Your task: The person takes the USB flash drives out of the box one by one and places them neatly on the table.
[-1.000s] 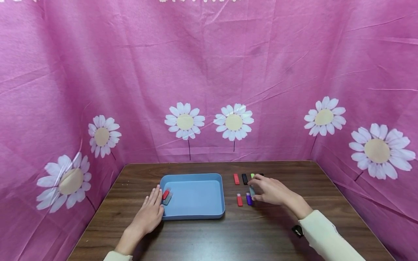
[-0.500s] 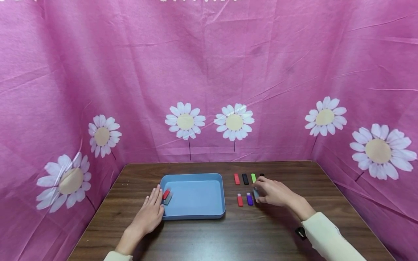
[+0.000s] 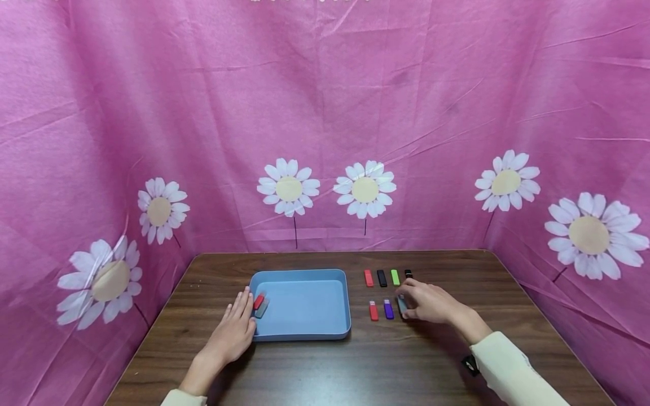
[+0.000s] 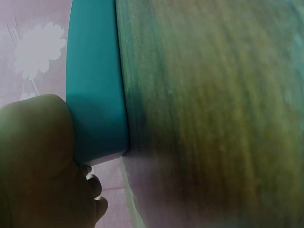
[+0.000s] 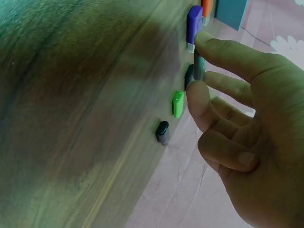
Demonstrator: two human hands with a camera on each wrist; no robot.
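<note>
My right hand (image 3: 431,304) pinches a grey USB stick (image 5: 199,66) between thumb and forefinger, low over the table, just right of a purple USB stick (image 3: 388,309). Left of the purple one lies a red USB stick (image 3: 373,311). Behind them a second row has a red (image 3: 368,278), a black (image 3: 382,278), a green (image 3: 395,277) and another black USB stick (image 3: 408,273). Against the left wall of a blue tray (image 3: 310,310) rests my left hand (image 3: 235,327), its fingers straight. A red (image 3: 259,301) and a grey USB stick (image 3: 262,308) lie inside the tray's left end.
The brown wooden table (image 3: 315,372) ends at a pink cloth (image 3: 325,113) with white flowers, which hangs behind it and on both sides. A small black object (image 3: 470,365) shows under the right sleeve.
The right hand has shifted slightly right with the grey USB stick, from over the purple one to its right side. The green and far black ones are less covered. The left hand stays put.
</note>
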